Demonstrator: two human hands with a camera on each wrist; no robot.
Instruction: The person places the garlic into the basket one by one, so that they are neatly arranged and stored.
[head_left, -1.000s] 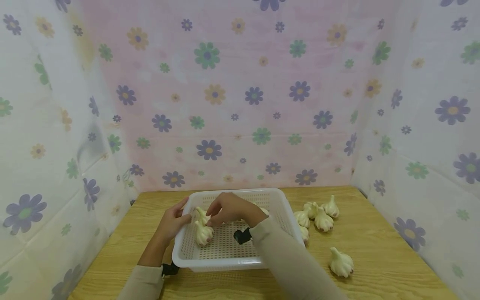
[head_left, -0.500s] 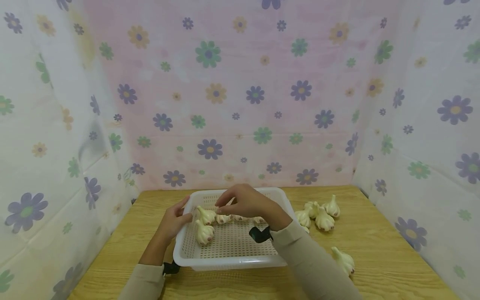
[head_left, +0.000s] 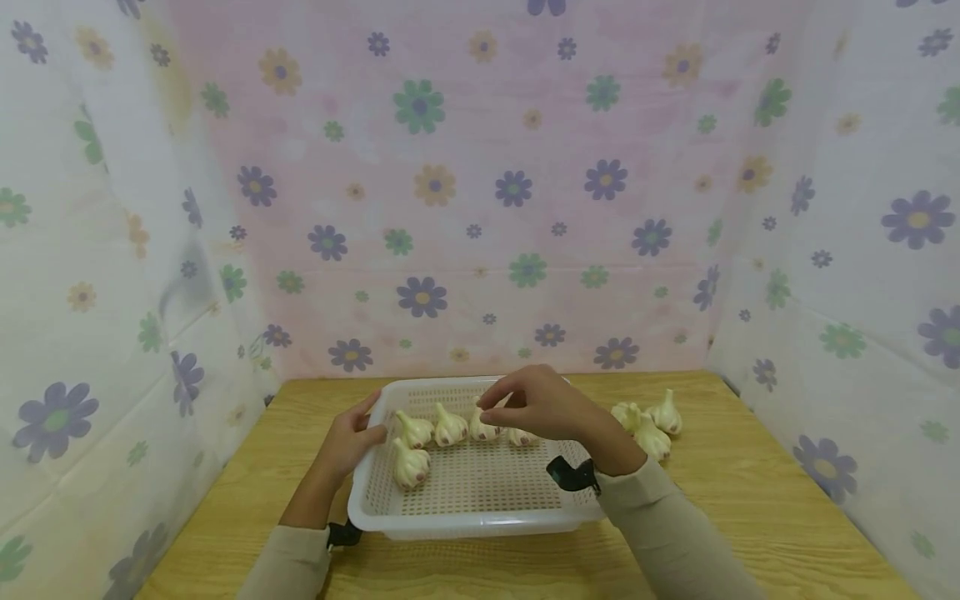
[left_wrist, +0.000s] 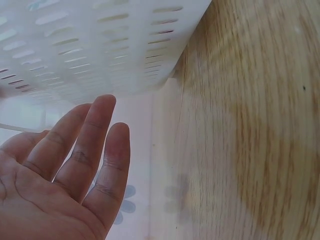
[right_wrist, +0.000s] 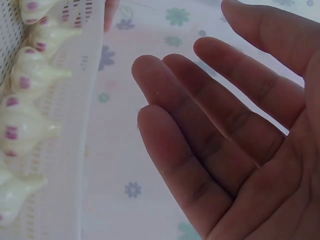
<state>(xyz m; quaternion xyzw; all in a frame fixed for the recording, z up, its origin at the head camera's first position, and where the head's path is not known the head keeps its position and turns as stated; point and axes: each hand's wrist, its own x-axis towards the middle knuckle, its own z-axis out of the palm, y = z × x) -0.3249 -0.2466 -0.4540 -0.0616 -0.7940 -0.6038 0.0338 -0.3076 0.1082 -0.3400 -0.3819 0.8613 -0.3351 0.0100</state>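
Observation:
A white perforated plastic basket [head_left: 480, 521] stands on the table, with several garlic bulbs [head_left: 450, 427] inside it. Most lie in a row by its back wall; one garlic bulb [head_left: 412, 468] sits in front at the left. My left hand [head_left: 347, 446] holds the basket's left rim, thumb over the edge and fingers outside; in the left wrist view the fingers [left_wrist: 117, 155] extend beside the slotted wall. My right hand [head_left: 543, 404] hovers over the basket's back right part, partly covering the bulbs there. Its fingers [right_wrist: 167, 155] are spread and relaxed in the right wrist view, holding nothing.
More garlic bulbs [head_left: 666, 414] lie grouped on the wooden table [head_left: 757, 500] right of the basket, partly behind the right forearm. The right sleeve [head_left: 675, 525] crosses the table's front right. Flower-printed cloth [head_left: 480, 208] walls the back and both sides.
My right hand has moved rightward from the basket's left part, uncovering the back row of garlic bulbs. Its sleeve now covers the lone bulb at the front right. My left hand stays on the rim.

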